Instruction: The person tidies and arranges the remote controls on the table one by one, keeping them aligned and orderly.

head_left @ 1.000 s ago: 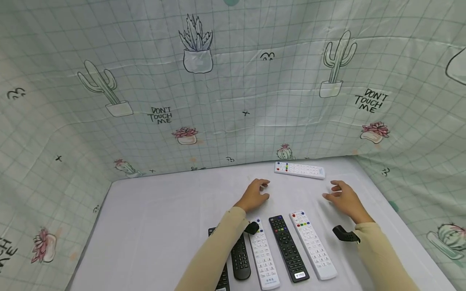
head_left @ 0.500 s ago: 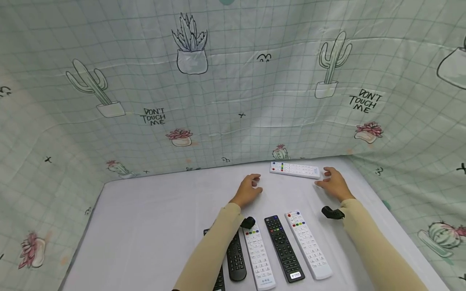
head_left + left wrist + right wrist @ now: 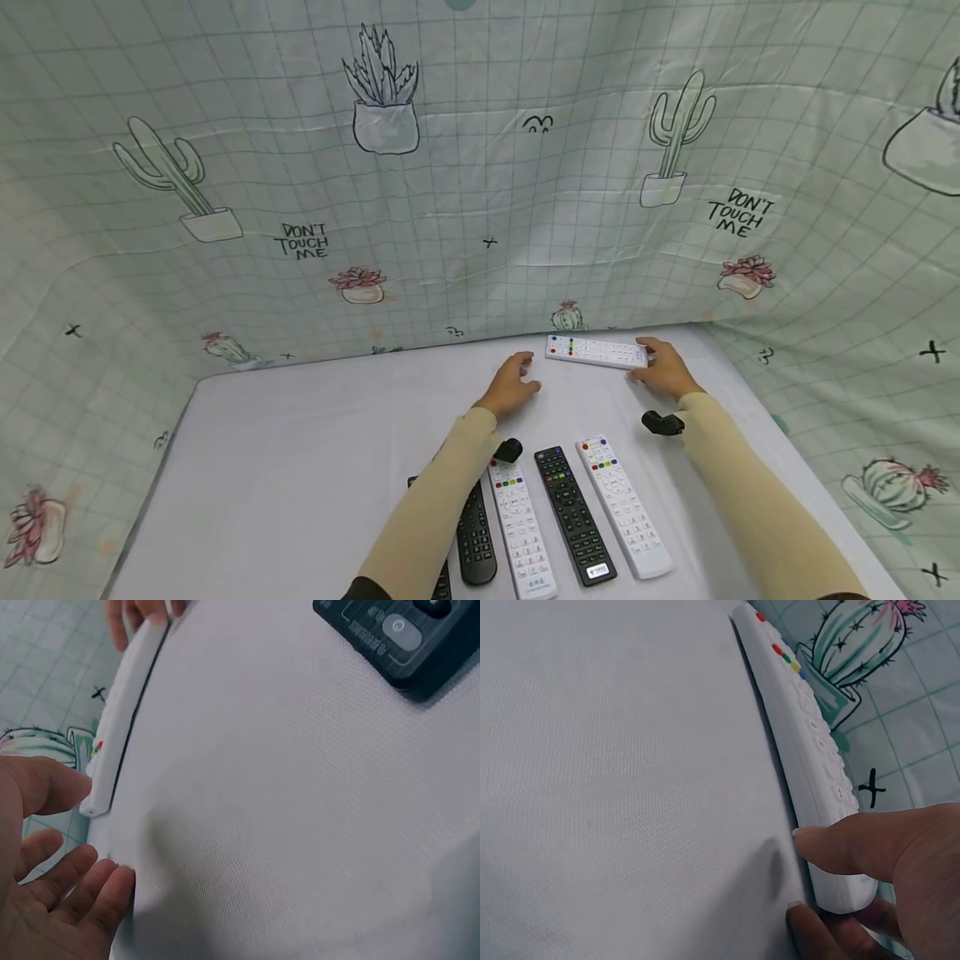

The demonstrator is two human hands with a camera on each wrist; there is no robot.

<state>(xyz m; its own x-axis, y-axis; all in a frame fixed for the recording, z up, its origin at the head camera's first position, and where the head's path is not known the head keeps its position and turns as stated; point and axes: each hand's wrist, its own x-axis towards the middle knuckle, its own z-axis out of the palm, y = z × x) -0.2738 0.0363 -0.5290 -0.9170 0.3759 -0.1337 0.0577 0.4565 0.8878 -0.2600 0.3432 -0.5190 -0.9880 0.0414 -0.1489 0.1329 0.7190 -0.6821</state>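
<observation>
A white remote control lies crosswise along the back of the table, its coloured buttons toward the left end. My right hand grips its right end. In the right wrist view the thumb lies against the near long side of the remote, and the other fingers curl around past its end. My left hand is by the remote's left end, fingers apart and loosely bent, holding nothing. From the left wrist the thumb overlaps the tip of the remote.
In front lie a white remote, a black remote, another white remote and a rounded black remote, side by side. One more black remote is mostly hidden under the left sleeve. A cactus-print cloth rises behind the table.
My right hand has moved left and back, from beside the remote onto its right end. My left hand has moved slightly toward the back. The head view has shifted a little to the right.
</observation>
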